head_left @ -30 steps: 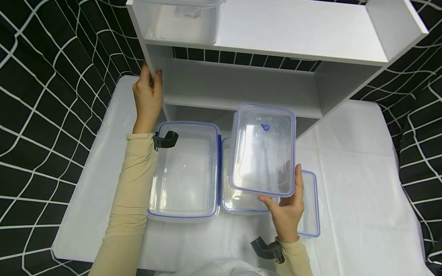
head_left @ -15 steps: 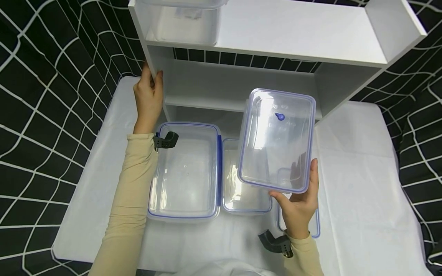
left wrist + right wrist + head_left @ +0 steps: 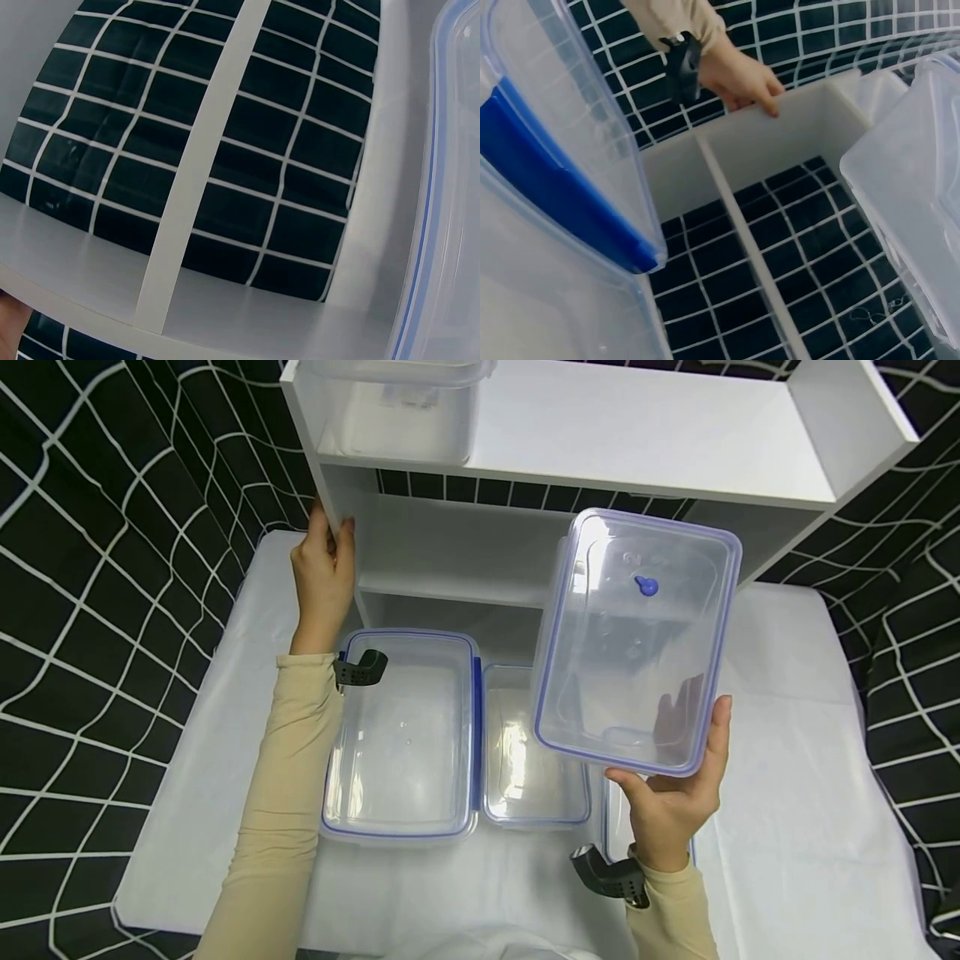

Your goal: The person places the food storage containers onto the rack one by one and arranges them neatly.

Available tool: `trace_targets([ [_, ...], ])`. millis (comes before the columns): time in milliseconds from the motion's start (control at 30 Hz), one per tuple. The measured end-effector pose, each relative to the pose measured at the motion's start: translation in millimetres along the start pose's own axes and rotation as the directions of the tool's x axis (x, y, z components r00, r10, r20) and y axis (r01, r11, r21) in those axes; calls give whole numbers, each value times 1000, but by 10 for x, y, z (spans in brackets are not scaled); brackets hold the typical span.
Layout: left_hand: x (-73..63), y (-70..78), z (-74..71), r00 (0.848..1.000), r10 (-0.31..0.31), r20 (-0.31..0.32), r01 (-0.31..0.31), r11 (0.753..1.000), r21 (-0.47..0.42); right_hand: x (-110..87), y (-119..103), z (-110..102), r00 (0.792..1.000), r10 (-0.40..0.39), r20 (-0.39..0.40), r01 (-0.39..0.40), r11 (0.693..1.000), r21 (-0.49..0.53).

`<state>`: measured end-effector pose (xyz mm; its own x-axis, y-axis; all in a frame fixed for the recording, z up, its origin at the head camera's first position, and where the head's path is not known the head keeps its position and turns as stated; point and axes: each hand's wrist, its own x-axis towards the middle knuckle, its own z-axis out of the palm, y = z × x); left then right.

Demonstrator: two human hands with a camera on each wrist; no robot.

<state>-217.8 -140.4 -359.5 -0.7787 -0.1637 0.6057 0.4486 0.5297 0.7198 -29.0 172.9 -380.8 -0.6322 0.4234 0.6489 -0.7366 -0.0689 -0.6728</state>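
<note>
My left hand point(image 3: 322, 577) grips the left side panel of the white shelf unit point(image 3: 585, 435), fingers on its outer side and thumb on the inner face. My right hand point(image 3: 671, 810) holds a clear plastic food container point(image 3: 637, 652) by its near right corner, thumb at the near edge and fingers along the right side. Its lid has a blue rim and a small blue valve point(image 3: 647, 586). Raised and tilted, the container overlaps the middle shelf in the head view. In the right wrist view, my left hand point(image 3: 742, 79) shows on the panel's edge.
A large lidded container point(image 3: 405, 735) with a blue clasp lies on the white-covered table point(image 3: 810, 760). Beside it lie a smaller container point(image 3: 517, 777) and a blue-rimmed piece point(image 3: 617, 827), partly hidden. Another clear container point(image 3: 405, 418) stands on the top shelf. White-gridded black cloth point(image 3: 97, 652) surrounds everything.
My right hand has carried the container up and to the right, off from over the smaller container, and closer to the head camera. My left hand has stayed on the shelf panel.
</note>
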Motion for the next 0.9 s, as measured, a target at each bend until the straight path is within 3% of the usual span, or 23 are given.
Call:
trace_targets([
  [433,4,-7,2,1000,14,-6,-14,1000,15,275,-125,278,992,-97,-79,102,993,63],
  [733,4,-12,5,1000,26,-12,-26,1000,12,498,-201,539,968,-189,-166,202,977,67],
  [900,1,-9,5,999,26,-21,-26,1000,10,585,-224,628,960,-193,-202,212,975,74],
])
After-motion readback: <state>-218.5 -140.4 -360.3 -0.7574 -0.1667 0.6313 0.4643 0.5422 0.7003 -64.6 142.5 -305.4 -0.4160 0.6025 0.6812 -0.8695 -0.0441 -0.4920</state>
